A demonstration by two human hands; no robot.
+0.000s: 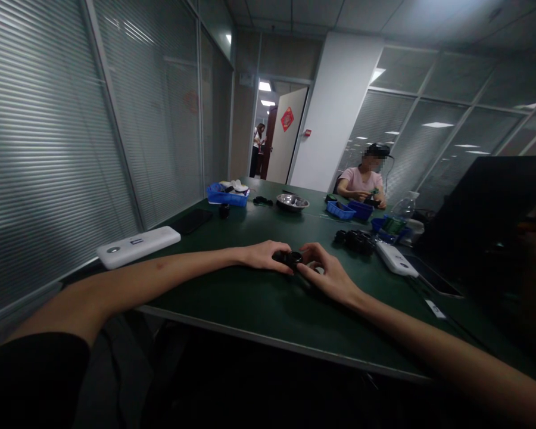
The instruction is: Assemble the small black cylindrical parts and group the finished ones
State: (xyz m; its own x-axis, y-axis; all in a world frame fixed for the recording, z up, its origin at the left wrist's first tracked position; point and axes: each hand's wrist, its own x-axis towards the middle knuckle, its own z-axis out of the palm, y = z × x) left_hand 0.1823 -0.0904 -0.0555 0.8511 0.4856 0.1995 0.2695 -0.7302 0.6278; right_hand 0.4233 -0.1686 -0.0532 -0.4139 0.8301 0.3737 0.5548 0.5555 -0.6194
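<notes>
Just above the green table (250,298), a small black part (290,258) with a round, ring-like end lies between my two hands. Its exact kind is too dark to make out. My left hand (265,256) grips it from the left, thumb on the near side and fingers on the far side. From the right, my right hand (328,271) curls its thumb and fingertips onto the round end. The fingers partly hide the part on both sides.
A white power bank (138,245) and a dark phone (192,221) lie at left. Farther back are a blue basket (227,195), a metal bowl (292,203) and small blue trays (340,210). Black parts (356,241) and another power bank (395,259) sit right. A co-worker (364,179) sits across.
</notes>
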